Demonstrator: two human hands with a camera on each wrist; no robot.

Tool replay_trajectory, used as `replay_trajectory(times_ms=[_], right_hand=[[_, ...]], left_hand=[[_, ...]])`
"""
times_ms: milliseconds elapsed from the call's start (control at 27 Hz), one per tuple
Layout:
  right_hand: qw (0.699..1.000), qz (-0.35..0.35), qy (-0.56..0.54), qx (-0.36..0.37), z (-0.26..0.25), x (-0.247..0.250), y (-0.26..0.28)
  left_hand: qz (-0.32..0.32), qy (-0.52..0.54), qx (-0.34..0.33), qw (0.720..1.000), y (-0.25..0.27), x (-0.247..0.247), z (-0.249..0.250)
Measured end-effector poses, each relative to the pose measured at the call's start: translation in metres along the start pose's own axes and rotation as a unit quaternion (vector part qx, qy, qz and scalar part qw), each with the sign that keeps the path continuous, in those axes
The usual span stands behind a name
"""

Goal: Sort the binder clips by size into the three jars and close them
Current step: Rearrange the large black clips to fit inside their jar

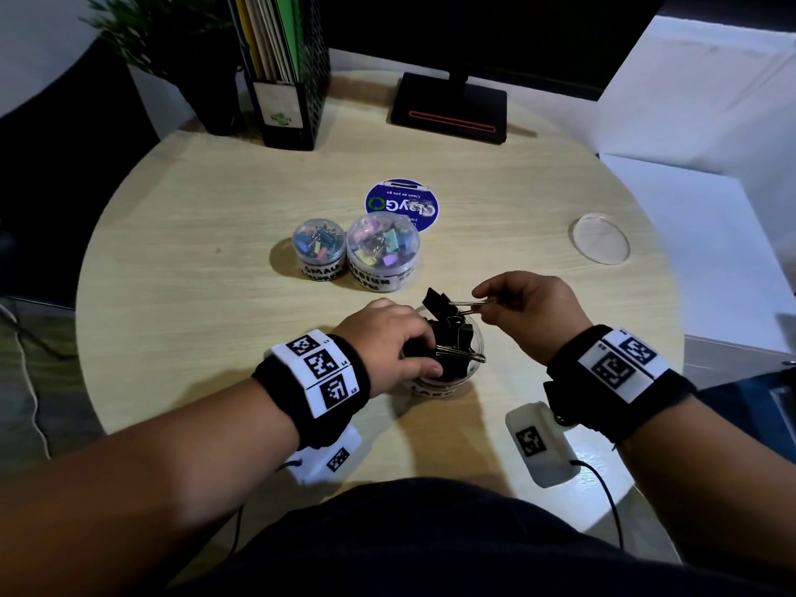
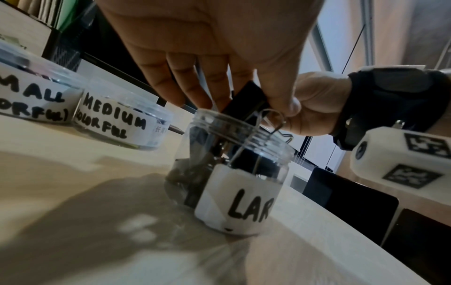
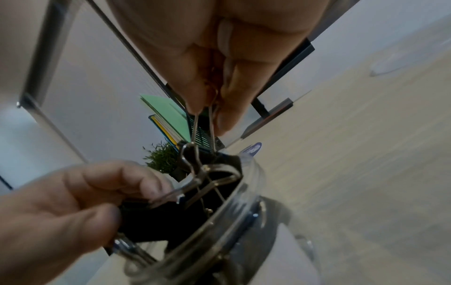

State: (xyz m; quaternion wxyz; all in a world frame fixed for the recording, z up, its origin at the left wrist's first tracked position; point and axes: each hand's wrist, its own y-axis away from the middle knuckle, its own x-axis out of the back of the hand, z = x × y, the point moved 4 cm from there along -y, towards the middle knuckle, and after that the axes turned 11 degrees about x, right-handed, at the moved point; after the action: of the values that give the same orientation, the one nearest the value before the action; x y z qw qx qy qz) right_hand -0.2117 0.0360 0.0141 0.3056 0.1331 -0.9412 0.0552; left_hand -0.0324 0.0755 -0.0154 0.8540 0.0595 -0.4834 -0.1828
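Note:
The open clear jar labelled "LAR…" (image 1: 435,387) (image 2: 239,196) (image 3: 246,217) stands near the table's front edge, packed with large black binder clips (image 1: 452,338). My left hand (image 1: 424,353) (image 2: 246,104) (image 3: 134,200) reaches into the jar's mouth, and its thumb and fingers grip one black clip (image 3: 146,221). Just right of the jar, my right hand (image 1: 478,301) (image 3: 212,113) pinches the wire handles of another black clip (image 1: 433,300) (image 3: 189,154), which hangs over the jar's far rim. The jar's clear lid (image 1: 601,239) lies far right.
The small jar (image 1: 318,252) and the medium jar (image 1: 383,252), both holding colourful clips and with clear lids on, stand behind the large jar. Further back are a blue round sticker (image 1: 400,204), a monitor stand (image 1: 448,109), a file holder (image 1: 284,101) and a plant (image 1: 194,58).

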Motion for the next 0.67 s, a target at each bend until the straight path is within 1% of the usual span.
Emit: replay_trajectory(times_ms=[111,148,185,260,334,408,445,519,593,668], right_hand=[[0.993,-0.046,0.107,0.004,-0.001,-0.001,0.000],[0.990,-0.054,0.131,0.007,0.000,-0.001,0.001],[0.990,-0.051,0.131,0.007,0.001,-0.002,0.001],[0.996,-0.020,0.084,-0.003,0.004,-0.001,0.002],[0.999,0.019,0.010,-0.027,0.008,0.001,0.003],[0.998,0.020,-0.038,-0.051,0.012,0.001,0.005],[0.998,0.005,-0.028,-0.057,0.012,0.000,0.006],[0.995,-0.047,0.069,-0.048,0.014,-0.003,0.007],[0.981,-0.087,0.172,-0.027,0.014,-0.007,0.008],[0.974,-0.096,0.203,-0.012,0.012,-0.009,0.008]], left_hand=[[0.004,-0.028,-0.003,1.000,0.000,0.002,0.002],[0.004,-0.033,0.000,0.999,0.000,0.002,0.002],[0.003,-0.035,0.003,0.999,0.001,0.003,0.003],[0.000,-0.036,0.013,0.999,0.001,0.003,0.002],[-0.009,-0.035,0.026,0.999,0.002,0.003,0.001],[-0.014,-0.018,0.032,0.999,0.003,0.004,0.001],[-0.016,-0.009,0.034,0.999,0.004,0.004,0.002],[-0.018,0.005,0.041,0.999,0.005,0.002,0.004],[-0.017,0.024,0.048,0.998,0.006,0.000,0.005],[-0.014,0.050,0.056,0.997,0.006,-0.002,0.004]])
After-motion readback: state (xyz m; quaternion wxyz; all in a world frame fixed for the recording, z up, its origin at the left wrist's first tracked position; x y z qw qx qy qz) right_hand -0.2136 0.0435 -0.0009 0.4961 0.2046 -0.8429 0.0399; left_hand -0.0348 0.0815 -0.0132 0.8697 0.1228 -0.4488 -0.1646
